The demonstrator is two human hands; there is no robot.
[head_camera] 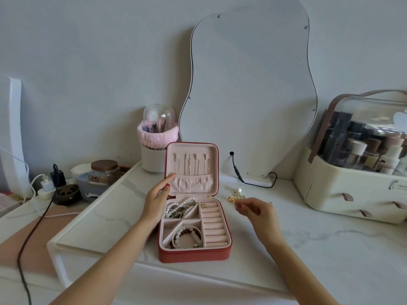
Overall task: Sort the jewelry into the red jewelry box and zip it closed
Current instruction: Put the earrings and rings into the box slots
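Head view, step in hand: your right hand (256, 213) hangs just above the loose earrings (236, 197) on the surface (330, 249), thumb and forefinger nearly closed; whether a piece is already pinched between them cannot be told.
Head view, doing it well: judged from here, you should lift one small piece at a time, carry it low over the box edge, and seat it in the ring rolls (214, 225) or the small top-right pocket, where one gold piece already lies.
Head view, left hand (159, 198): fingers straight, tips pressed to the left edge of the raised lid (192, 168), propping it upright; hold it so until sorting ends.
Head view, red jewelry box (195, 253): open, on the surface between your hands, not yet zipped.
Head view, lid contents: thin necklaces hang from hooks above a gathered pouch.
Head view, upper-left compartment: pearl strands (179, 208).
Head view, lower-left compartment: bangles and bead bracelets (187, 237); the triangular corner beside them looks empty.
Head view, far right: a clear-lidded cosmetics case (343, 190) holding bottles.
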